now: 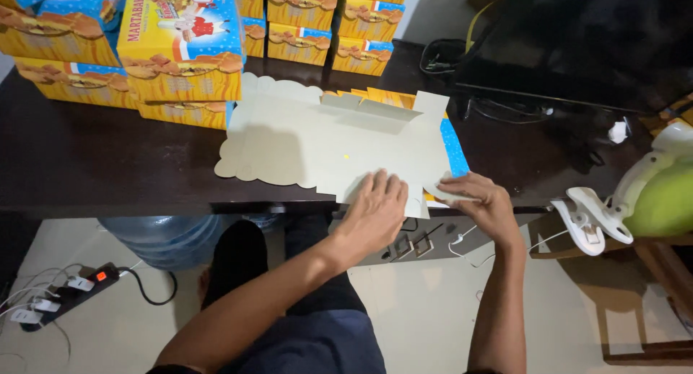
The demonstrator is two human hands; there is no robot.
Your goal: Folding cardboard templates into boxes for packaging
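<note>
Two hands partly covering carton blank [325, 146]

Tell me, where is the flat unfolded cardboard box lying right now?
In the head view, the flat cardboard box blank lies plain side up on the dark table, centre, just right of the stacked yellow-and-blue boxes, with the left hand and right hand at its near edge.

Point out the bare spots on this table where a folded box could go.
Bare dark table lies left of the flat cardboard, in front of the stacked boxes. A smaller patch sits right of the cardboard, before the cables. The back edge is crowded, and both hands, left hand and right hand, cover the near edge.
</note>
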